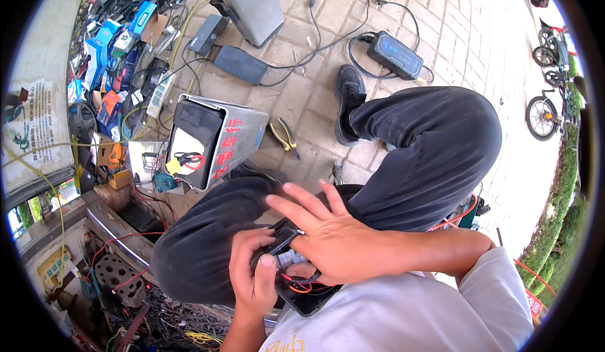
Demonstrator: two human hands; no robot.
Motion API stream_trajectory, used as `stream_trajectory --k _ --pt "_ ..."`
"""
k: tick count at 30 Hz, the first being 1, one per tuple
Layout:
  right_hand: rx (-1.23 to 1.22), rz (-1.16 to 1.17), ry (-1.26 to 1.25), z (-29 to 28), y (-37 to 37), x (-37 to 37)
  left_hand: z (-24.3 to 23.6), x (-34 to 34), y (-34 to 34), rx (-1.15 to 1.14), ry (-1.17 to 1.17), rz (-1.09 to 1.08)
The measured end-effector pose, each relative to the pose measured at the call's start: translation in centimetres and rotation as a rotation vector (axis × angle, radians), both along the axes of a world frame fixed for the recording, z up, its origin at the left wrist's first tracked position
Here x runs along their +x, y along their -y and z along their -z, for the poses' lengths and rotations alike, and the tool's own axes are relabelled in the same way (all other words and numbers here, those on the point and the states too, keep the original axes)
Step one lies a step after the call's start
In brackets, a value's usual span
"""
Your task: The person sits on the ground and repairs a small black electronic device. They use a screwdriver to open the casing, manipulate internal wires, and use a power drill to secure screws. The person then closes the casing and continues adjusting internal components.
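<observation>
While the left hand (252,270) curls round the near side of an opened black casing (305,303), its thumb pointing up along the edge, the right hand (337,238) reaches across from the right, palm down. 3 fingers of the right hand fan out past the casing toward the upper left; its thumb appears to dip inside, though I cannot tell whether it pinches anything. The left hand grasps the casing, which sits at the lap against the pale shirt (403,311). Inside the casing are a grey cylindrical part (288,259) and orange and red wires (296,284).

Beyond the left knee stands a grey metal case (244,139) with red lettering. Its open end shows a black insert (203,122) with a white patch, on which lie a yellow connector (173,165) and red and black leads. Just beside this case are yellow-handled pliers (283,139). Farther off, near 2 black power bricks (241,65), is a 2nd grey case (257,10). Left of both cases, small blue cartons (99,51) lie heaped among cables.
</observation>
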State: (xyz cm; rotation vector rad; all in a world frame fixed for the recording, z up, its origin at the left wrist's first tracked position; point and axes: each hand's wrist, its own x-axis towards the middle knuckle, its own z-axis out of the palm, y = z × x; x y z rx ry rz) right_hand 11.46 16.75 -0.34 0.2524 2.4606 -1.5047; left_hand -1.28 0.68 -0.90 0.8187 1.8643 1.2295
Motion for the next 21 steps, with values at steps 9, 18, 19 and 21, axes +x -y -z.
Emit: stream_trajectory --k 9,18,19,21 --pt "-0.060 -0.002 0.064 0.3 0.5 0.2 0.2 0.0 0.0 0.007 -0.008 0.049" --pt "0.016 0.098 0.001 0.9 1.9 0.5 0.6 -0.4 -0.5 -0.008 0.027 0.033" --pt "0.025 0.105 -0.008 0.9 2.0 0.6 0.6 -0.3 -0.5 -0.009 0.034 0.028" --pt "0.042 0.116 -0.029 1.0 2.1 0.6 0.6 -0.3 -0.6 -0.012 0.048 0.017"
